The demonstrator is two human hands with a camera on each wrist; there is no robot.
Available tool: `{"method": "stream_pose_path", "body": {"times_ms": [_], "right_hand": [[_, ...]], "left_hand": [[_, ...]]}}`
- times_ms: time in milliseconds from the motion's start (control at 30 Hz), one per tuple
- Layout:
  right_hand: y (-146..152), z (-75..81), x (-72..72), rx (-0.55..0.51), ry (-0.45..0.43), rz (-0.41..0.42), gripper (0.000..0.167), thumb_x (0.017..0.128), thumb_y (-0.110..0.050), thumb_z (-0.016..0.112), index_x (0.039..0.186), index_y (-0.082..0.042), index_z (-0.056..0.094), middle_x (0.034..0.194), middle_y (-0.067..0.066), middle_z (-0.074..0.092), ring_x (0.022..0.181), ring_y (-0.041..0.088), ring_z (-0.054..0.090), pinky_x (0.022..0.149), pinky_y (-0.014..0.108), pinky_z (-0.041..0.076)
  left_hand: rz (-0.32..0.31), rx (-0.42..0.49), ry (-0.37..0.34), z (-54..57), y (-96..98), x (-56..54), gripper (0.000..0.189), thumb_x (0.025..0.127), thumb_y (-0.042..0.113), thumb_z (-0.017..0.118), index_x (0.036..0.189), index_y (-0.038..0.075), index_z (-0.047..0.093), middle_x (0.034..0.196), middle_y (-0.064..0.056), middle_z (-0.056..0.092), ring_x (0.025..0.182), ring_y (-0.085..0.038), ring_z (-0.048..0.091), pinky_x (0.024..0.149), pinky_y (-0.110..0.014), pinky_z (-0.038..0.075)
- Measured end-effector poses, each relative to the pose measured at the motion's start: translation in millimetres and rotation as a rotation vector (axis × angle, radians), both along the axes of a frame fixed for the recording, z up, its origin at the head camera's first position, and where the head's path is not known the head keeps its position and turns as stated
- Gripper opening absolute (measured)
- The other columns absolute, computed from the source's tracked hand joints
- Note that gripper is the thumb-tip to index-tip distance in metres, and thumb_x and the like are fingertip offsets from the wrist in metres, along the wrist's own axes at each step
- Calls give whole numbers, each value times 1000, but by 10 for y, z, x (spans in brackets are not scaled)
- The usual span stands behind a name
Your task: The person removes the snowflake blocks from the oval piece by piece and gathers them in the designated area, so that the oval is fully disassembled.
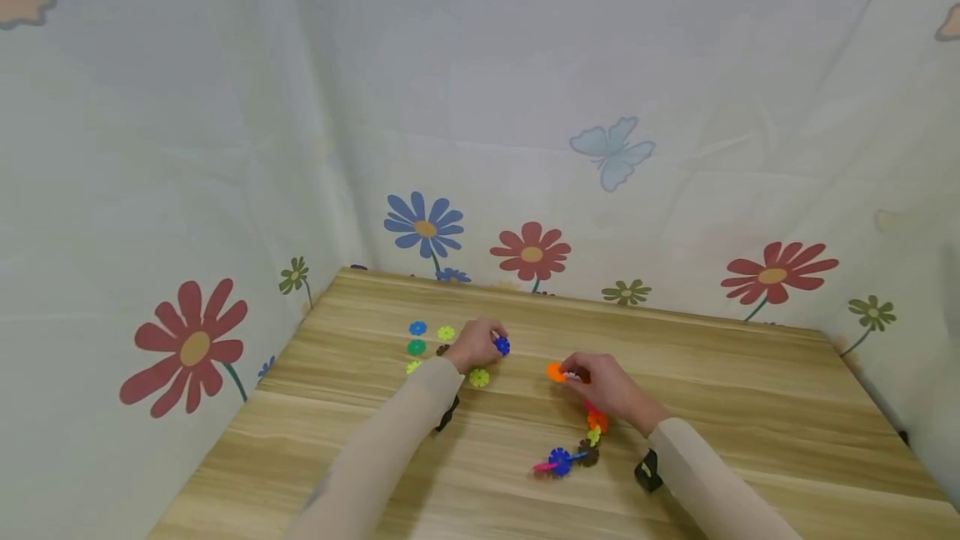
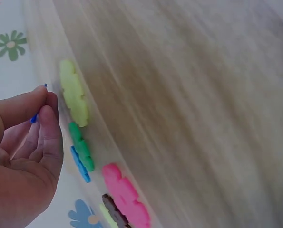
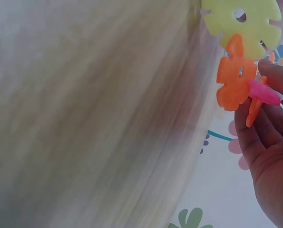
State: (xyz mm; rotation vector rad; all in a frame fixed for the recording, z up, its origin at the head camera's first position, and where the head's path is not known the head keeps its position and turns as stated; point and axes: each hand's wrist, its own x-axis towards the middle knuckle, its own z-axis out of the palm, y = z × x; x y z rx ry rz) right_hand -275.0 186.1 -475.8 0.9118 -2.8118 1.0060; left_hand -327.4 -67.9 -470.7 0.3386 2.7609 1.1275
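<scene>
My left hand (image 1: 472,345) pinches a dark blue flower-shaped plastic disc (image 1: 502,346) between thumb and fingertips, above the table. In the left wrist view only slivers of that blue disc (image 2: 34,118) show past the fingers. To the right, my right hand (image 1: 613,386) grips one end of a chain of interlocked discs, close to an orange disc (image 1: 556,372). The chain curves toward me through a brown disc (image 1: 588,452) to a blue disc (image 1: 559,462) and a pink disc (image 1: 543,467). The right wrist view shows orange, pink (image 3: 264,92) and yellow discs (image 3: 246,21) joined by the fingers.
Loose discs lie around the left hand: a blue one (image 1: 417,328), a green one (image 1: 416,347), and yellow ones, including one (image 1: 479,377) under the wrist. A pink disc (image 2: 126,197) shows in the left wrist view. A flower-printed curtain (image 1: 465,148) surrounds the wooden table (image 1: 712,382).
</scene>
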Motion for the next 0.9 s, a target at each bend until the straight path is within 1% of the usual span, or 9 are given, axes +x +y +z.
{"method": "stream_pose_path", "body": {"times_ms": [167, 333, 400, 467, 667, 900], "right_hand": [[4, -2, 4, -8, -1, 4, 10, 86, -14, 70, 96, -16, 67, 90, -8, 64, 76, 9, 55, 71, 27, 50], [-2, -11, -4, -2, -1, 5, 10, 87, -15, 70, 96, -16, 67, 91, -8, 64, 76, 9, 55, 71, 26, 50], [-5, -15, -7, -1, -3, 5, 9, 87, -15, 70, 95, -16, 67, 91, -8, 64, 76, 8, 55, 71, 26, 50], [-7, -19, -10, 0, -6, 6, 9, 87, -15, 69, 95, -17, 67, 90, -8, 64, 76, 9, 55, 71, 26, 50], [-10, -26, -19, -3, -27, 3, 9, 87, -17, 69, 96, -17, 67, 91, -9, 64, 77, 9, 56, 72, 27, 50], [-18, -16, -17, -4, -30, -6, 10, 86, -15, 70, 96, -16, 67, 91, -8, 64, 77, 9, 56, 72, 27, 51]], "left_hand": [[-12, -60, 10, -17, 17, -34, 33, 76, -5, 69, 108, 2, 67, 96, -12, 62, 84, -21, 55, 73, -32, 48], [-41, -171, 76, -25, 51, -67, 31, 79, -2, 69, 109, 4, 67, 104, -12, 64, 96, -25, 58, 84, -37, 48], [-49, -212, 87, -36, 65, -79, 31, 80, 0, 69, 110, 5, 67, 109, -11, 64, 101, -26, 58, 87, -38, 47], [-50, -239, 83, -49, 78, -91, 30, 81, 1, 69, 111, 6, 67, 111, -10, 64, 105, -27, 57, 89, -38, 46], [-44, -265, 63, -84, 100, -119, 31, 84, 3, 68, 114, 9, 66, 116, -10, 62, 110, -28, 55, 91, -39, 45], [-52, -262, 57, -87, 95, -127, 32, 84, 2, 66, 115, 9, 66, 117, -10, 61, 110, -27, 55, 91, -39, 45]]}}
